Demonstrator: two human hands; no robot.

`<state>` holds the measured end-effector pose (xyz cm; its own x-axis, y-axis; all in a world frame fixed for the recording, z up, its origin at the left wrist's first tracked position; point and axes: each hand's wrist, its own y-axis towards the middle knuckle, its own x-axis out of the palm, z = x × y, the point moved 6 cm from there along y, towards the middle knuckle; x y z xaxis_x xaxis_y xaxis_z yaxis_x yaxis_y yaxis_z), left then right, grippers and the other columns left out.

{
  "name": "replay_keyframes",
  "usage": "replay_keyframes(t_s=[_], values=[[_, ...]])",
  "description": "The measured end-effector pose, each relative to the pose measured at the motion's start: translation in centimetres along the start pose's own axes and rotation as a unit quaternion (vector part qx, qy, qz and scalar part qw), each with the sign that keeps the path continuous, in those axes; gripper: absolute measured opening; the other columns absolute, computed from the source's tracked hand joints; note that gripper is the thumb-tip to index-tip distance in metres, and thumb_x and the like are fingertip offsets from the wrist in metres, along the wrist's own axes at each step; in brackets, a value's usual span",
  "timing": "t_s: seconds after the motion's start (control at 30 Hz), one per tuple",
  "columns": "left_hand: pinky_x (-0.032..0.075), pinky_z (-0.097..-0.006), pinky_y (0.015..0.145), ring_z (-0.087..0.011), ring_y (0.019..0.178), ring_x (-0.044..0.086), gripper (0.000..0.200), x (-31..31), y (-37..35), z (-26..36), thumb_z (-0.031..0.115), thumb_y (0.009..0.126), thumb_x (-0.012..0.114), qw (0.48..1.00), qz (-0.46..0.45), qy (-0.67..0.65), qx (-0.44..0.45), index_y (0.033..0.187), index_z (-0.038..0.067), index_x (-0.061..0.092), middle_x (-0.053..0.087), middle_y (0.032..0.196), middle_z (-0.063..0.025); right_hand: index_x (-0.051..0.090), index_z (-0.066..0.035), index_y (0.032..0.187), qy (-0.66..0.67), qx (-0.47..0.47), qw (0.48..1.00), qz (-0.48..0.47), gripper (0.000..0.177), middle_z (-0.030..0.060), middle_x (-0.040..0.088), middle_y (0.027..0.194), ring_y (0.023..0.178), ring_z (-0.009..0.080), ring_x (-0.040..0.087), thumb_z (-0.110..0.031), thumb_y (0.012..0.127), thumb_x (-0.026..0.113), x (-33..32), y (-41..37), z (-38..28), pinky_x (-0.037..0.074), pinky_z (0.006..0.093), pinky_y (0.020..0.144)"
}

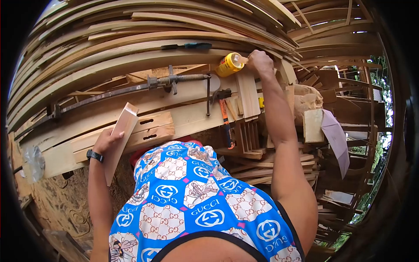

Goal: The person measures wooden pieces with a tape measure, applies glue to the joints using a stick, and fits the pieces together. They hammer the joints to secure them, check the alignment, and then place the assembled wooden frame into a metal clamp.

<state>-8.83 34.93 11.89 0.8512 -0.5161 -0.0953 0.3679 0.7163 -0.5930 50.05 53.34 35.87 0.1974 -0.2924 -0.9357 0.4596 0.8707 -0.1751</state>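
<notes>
My left hand (109,142) is wrapped round a short planed wooden board (123,133), which it holds tilted up beside the workbench (192,113). Out at the far side of the bench, my right hand (261,63) is closed on a small flat wooden stick (242,59). The stick's other end is at the white mouth of a yellow plastic jar (228,66). Near my left hand, a timber piece with two dark slots (150,130) lies on the bench.
A long bar clamp (131,91) lies along the bench. A hammer with an orange handle (226,118) hangs at the near edge. Long planks (131,41) are stacked behind, with a dark brush-like tool (187,46) on them. A clear plastic bag (34,159) hangs at left.
</notes>
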Motion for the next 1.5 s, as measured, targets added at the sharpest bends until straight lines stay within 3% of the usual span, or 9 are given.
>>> replay_keyframes(t_s=[0.07, 0.1, 0.23, 0.37, 0.63, 0.87, 1.0, 1.07, 1.5], values=[[0.052, -0.0298, 0.078, -0.0119, 0.084, 0.065, 0.053, -0.5, -0.3, -0.5, 0.044, 0.09, 0.075, 1.0, 0.004, 0.008, -0.008, 0.115, -0.003, 0.072, 0.072, 0.097, -0.0039, 0.072, -0.006, 0.122, 0.0, -0.018, 1.0, -0.012, 0.043, 0.0198, 0.07, 0.126, 0.118, 0.036, 0.068, -0.032, 0.088, 0.071, 0.4, 0.5, -1.2, 0.056, 0.0452, 0.099], [0.053, -0.0297, 0.078, -0.0118, 0.083, 0.065, 0.053, -0.7, -0.6, -0.5, 0.044, 0.091, 0.075, 1.0, 0.004, 0.004, -0.016, 0.115, -0.002, 0.072, 0.072, 0.097, -0.0038, 0.078, -0.022, 0.116, -0.02, -0.005, 1.0, 0.011, 0.031, 0.0169, 0.072, 0.123, 0.116, 0.035, 0.068, -0.033, 0.088, 0.07, 1.1, 1.0, -1.5, 0.056, 0.0454, 0.098], [0.053, -0.0302, 0.079, -0.0118, 0.084, 0.065, 0.053, -1.7, -1.3, -1.8, 0.045, 0.09, 0.075, 1.0, 0.004, 0.006, -0.029, 0.115, -0.002, 0.072, 0.072, 0.097, -0.0041, 0.073, -0.003, 0.12, 0.102, -0.059, 0.993, -0.026, 0.045, 0.023, 0.07, 0.122, 0.11, 0.0343, 0.071, -0.028, 0.083, 0.071, 2.3, 2.0, -0.9, 0.058, 0.0415, 0.094], [0.053, -0.0302, 0.08, -0.0118, 0.085, 0.065, 0.054, -2.3, -1.6, -3.0, 0.044, 0.09, 0.076, 0.999, 0.007, -0.006, -0.032, 0.115, -0.003, 0.072, 0.072, 0.098, -0.0045, 0.079, -0.012, 0.116, 0.223, -0.075, 0.967, -0.102, 0.039, 0.0152, 0.075, 0.116, 0.101, 0.0247, 0.073, -0.023, 0.078, 0.075, 4.4, 2.1, 3.4, 0.056, 0.0357, 0.092], [0.051, -0.0291, 0.078, -0.0112, 0.084, 0.063, 0.052, -2.5, -2.4, -2.6, 0.045, 0.09, 0.076, 1.0, 0.004, -0.007, -0.024, 0.112, -0.002, 0.072, 0.07, 0.095, -0.0026, 0.07, 0.003, 0.125, 0.611, -0.023, 0.778, -0.144, 0.048, 0.0066, 0.071, 0.092, 0.077, 0.0139, 0.065, 0.002, 0.077, 0.074, 7.2, -3.9, 9.2, 0.053, 0.0287, 0.063], [0.048, -0.0277, 0.075, -0.0096, 0.081, 0.058, 0.048, -2.1, -1.7, -2.7, 0.045, 0.09, 0.076, 1.0, 0.012, 0.01, 0.023, 0.104, 0.0, 0.072, 0.067, 0.091, 0.0015, 0.061, 0.001, 0.137, 0.679, -0.197, 0.644, -0.292, 0.05, 0.0096, 0.072, 0.106, 0.086, 0.0159, 0.067, -0.005, 0.088, 0.07, 6.4, -10.7, 2.6, 0.054, 0.0297, 0.077], [0.051, -0.0319, 0.077, -0.0137, 0.082, 0.062, 0.06, -1.9, -1.9, -2.1, 0.053, 0.088, 0.076, 0.999, 0.019, 0.047, -0.01, 0.11, -0.003, 0.074, 0.072, 0.092, -0.0043, 0.063, 0.001, 0.136, 0.454, -0.275, 0.776, -0.341, 0.041, 0.0075, 0.074, 0.1, 0.079, 0.0131, 0.064, -0.014, 0.099, 0.065, 6.4, -17.9, -7.6, 0.055, 0.0281, 0.074], [0.051, -0.0328, 0.077, -0.0147, 0.082, 0.064, 0.063, -2.0, -0.9, -2.7, 0.056, 0.086, 0.076, 0.997, 0.015, 0.081, -0.003, 0.111, -0.002, 0.075, 0.073, 0.092, -0.0061, 0.063, -0.009, 0.138, 0.229, -0.361, 0.863, -0.268, 0.041, 0.0191, 0.073, 0.087, 0.071, 0.0277, 0.068, -0.018, 0.099, 0.06, 6.8, -21.5, -12.8, 0.057, 0.038, 0.074], [0.052, -0.0337, 0.081, -0.0193, 0.086, 0.068, 0.07, 0.8, 1.9, 0.0, 0.063, 0.083, 0.076, 0.998, 0.016, 0.068, -0.006, 0.111, -0.002, 0.075, 0.075, 0.095, -0.0128, 0.068, -0.006, 0.121, -0.024, -0.476, 0.862, -0.172, 0.037, 0.0266, 0.072, 0.088, 0.085, 0.0433, 0.073, -0.012, 0.089, 0.05, 7.4, -26.7, -22.7, 0.059, 0.0525, 0.076]])
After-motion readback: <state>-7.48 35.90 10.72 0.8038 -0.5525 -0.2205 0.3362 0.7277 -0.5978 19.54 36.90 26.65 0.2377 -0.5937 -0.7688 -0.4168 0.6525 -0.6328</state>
